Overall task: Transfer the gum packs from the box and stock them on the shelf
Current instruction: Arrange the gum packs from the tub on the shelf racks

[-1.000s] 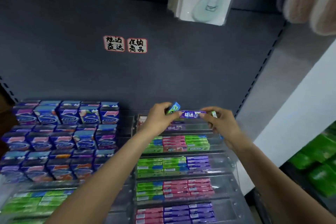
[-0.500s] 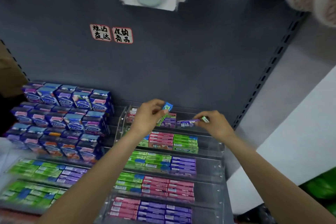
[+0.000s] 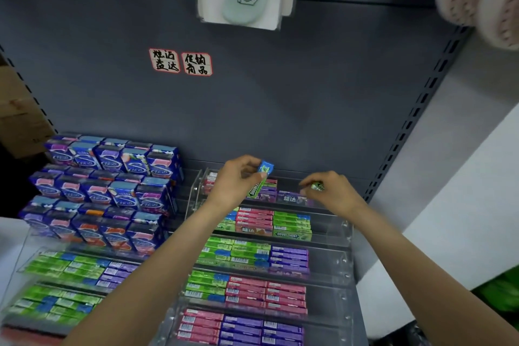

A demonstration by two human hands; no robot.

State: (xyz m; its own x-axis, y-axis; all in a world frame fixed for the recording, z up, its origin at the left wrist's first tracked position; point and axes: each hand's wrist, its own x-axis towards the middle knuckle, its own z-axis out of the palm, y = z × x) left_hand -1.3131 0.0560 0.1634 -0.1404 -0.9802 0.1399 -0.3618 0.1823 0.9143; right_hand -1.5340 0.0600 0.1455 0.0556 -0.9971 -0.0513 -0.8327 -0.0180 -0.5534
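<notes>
Green Doublemint gum packs point(image 3: 259, 182) fill the left hand point(image 3: 238, 182) at frame centre; the right hand point(image 3: 334, 191) pinches another pack point(image 3: 317, 186) — stocking the acrylic rack's point(image 3: 346, 229) top tier, next lowering it beside the purple pack point(image 3: 292, 199).

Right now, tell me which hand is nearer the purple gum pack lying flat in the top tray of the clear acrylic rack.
Right. The right hand hovers just above the purple gum pack, pinching a small green pack. The left hand is further left, holding a green Doublemint pack.
</notes>
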